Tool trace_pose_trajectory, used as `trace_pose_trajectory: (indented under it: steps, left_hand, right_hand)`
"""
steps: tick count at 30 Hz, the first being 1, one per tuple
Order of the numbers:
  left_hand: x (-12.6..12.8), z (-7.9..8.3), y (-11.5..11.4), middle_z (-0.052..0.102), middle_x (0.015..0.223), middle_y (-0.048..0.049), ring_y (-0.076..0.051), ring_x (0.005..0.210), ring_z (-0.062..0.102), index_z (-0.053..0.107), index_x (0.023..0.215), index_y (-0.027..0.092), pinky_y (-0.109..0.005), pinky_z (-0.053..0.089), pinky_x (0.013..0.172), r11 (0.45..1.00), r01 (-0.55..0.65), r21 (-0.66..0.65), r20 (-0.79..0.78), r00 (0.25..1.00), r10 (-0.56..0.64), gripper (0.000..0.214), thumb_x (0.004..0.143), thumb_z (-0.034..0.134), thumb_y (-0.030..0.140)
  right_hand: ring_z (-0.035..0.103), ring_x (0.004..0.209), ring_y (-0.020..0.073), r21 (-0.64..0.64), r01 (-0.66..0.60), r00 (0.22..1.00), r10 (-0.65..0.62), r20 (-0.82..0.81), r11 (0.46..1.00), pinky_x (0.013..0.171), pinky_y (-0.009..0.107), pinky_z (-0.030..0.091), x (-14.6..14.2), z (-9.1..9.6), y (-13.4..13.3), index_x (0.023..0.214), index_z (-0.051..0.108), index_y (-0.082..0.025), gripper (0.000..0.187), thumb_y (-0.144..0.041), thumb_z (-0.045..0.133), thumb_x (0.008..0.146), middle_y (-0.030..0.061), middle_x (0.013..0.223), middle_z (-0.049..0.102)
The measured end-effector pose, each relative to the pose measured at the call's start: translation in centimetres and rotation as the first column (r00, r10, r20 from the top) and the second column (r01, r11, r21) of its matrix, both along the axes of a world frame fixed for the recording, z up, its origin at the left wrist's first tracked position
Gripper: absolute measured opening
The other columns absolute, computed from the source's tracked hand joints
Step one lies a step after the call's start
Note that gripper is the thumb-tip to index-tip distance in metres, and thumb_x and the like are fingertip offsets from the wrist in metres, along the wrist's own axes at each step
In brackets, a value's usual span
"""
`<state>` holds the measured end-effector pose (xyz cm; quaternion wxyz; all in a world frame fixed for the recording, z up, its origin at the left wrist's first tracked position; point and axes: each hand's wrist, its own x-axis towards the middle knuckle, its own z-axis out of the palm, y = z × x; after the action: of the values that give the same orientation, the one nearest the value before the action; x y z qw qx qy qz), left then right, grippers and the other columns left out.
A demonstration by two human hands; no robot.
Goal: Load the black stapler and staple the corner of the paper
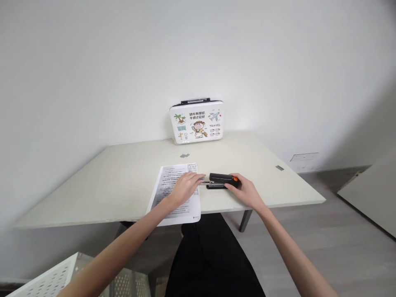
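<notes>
A black stapler (220,179) with an orange piece at its right end lies sideways near the table's front edge. My right hand (246,191) grips that right end, fingers over the top and thumb along the lower front side. A thin silvery metal part sticks out of the stapler's left end. My left hand (185,189) reaches over the printed sheets (173,177), its fingertips closed around the tip of that metal part; the exact grip is partly hidden. The sheets lie left of the stapler and overhang the front edge a little.
Grey staple strips (185,155) lie behind the sheets, with another small strip (279,168) by the right edge of the pale table (123,181). A white cartoon-printed case (198,123) leans against the wall at the back. Below left stands a white perforated basket (52,280).
</notes>
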<state>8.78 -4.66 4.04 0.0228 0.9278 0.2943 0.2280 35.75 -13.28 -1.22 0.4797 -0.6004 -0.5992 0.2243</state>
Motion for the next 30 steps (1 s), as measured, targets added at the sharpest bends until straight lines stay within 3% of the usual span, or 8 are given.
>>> trace_pose_trajectory:
  steps: [4,9,17,24,30]
  left_hand:
    - [0.2,-0.1,0.1,0.077,0.110,-0.0070,-0.026,0.106,0.068,0.071,0.119,0.023,-0.041,0.049,0.095,0.999,0.025,0.042,-0.064,0.998,-0.022,0.037,0.114,0.037,0.038]
    - [0.5,0.1,0.0,0.077,0.118,-0.0082,-0.027,0.108,0.070,0.066,0.130,0.022,-0.042,0.050,0.097,1.000,0.005,0.026,-0.067,0.998,-0.003,0.036,0.114,0.037,0.037]
    - [-0.1,1.3,-0.1,0.076,0.123,-0.0068,-0.026,0.113,0.070,0.068,0.122,0.023,-0.038,0.053,0.094,0.986,0.033,-0.163,-0.026,0.999,-0.038,0.031,0.111,0.043,0.036]
    - [-0.4,2.1,0.2,0.077,0.095,-0.0026,-0.020,0.076,0.069,0.062,0.129,0.024,-0.029,0.048,0.066,0.903,0.061,-0.425,-0.032,0.996,-0.082,0.031,0.110,0.044,0.039]
    - [-0.5,2.0,0.3,0.078,0.091,-0.0030,-0.020,0.077,0.072,0.064,0.129,0.024,-0.029,0.051,0.069,0.866,0.037,-0.499,0.033,0.999,-0.024,0.032,0.108,0.048,0.042]
  right_hand:
    - [0.070,0.108,0.0287,0.022,0.002,1.000,-0.002,0.002,1.000,0.095,0.042,0.054,0.1,-0.1,0.1,0.117,0.066,-0.024,0.038,-0.049,0.067,0.088,0.0082,0.118,0.076]
    - [0.071,0.106,0.0284,0.025,0.000,1.000,0.000,0.002,1.000,0.094,0.042,0.055,0.1,0.0,0.0,0.116,0.067,-0.024,0.038,-0.050,0.067,0.088,0.0084,0.115,0.077]
    - [0.071,0.105,0.0276,0.013,0.004,1.000,-0.003,-0.011,1.000,0.094,0.041,0.054,0.0,0.3,0.0,0.115,0.066,-0.024,0.037,-0.048,0.068,0.087,0.0075,0.114,0.077]
    - [0.071,0.104,0.0274,0.007,-0.004,1.000,0.004,-0.005,1.000,0.092,0.040,0.054,0.0,0.4,0.0,0.115,0.066,-0.024,0.038,-0.049,0.067,0.088,0.0072,0.114,0.077]
    - [0.071,0.105,0.0273,0.001,0.004,1.000,-0.004,-0.001,1.000,0.092,0.040,0.055,0.0,0.6,0.0,0.115,0.066,-0.024,0.038,-0.049,0.067,0.087,0.0074,0.115,0.077]
